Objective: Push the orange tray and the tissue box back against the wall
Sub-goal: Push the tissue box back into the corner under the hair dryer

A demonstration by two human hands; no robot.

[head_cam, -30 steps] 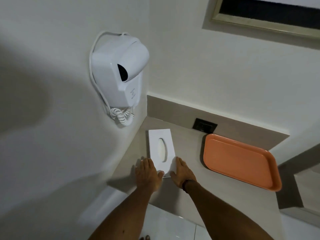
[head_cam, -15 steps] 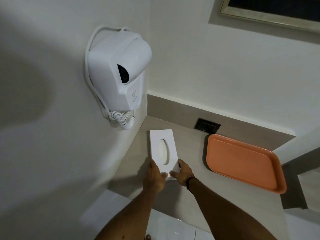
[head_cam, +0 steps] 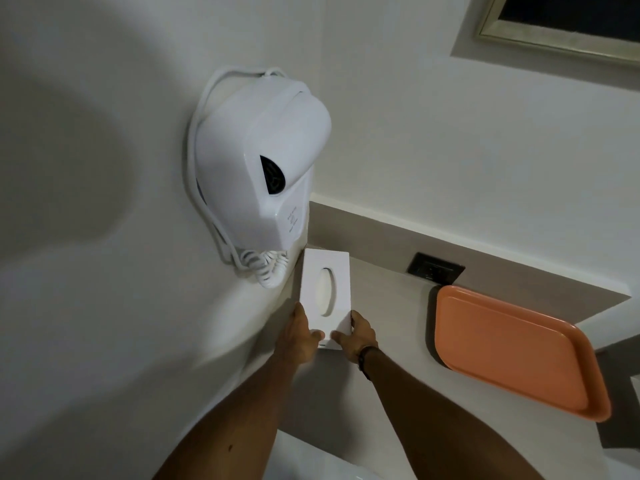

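Note:
A white tissue box (head_cam: 325, 271) with an oval slot lies lengthwise on the beige counter (head_cam: 388, 317), in the corner beside the left wall, its far end close to the backsplash. My left hand (head_cam: 300, 336) grips the box's near left corner and my right hand (head_cam: 356, 332) grips its near right corner, thumbs on the front end. The orange tray (head_cam: 516, 351) lies flat to the right, its far edge near the backsplash, untouched.
A white wall-mounted hair dryer (head_cam: 263, 174) with a coiled cord (head_cam: 266, 268) hangs over the box's far left corner. A black socket (head_cam: 435, 268) sits in the backsplash. A framed mirror edge (head_cam: 554, 39) is at the top right.
Both hands have slid the tissue box farther back and left into the corner, under the hair dryer. My view has moved closer. The tray has stayed put.

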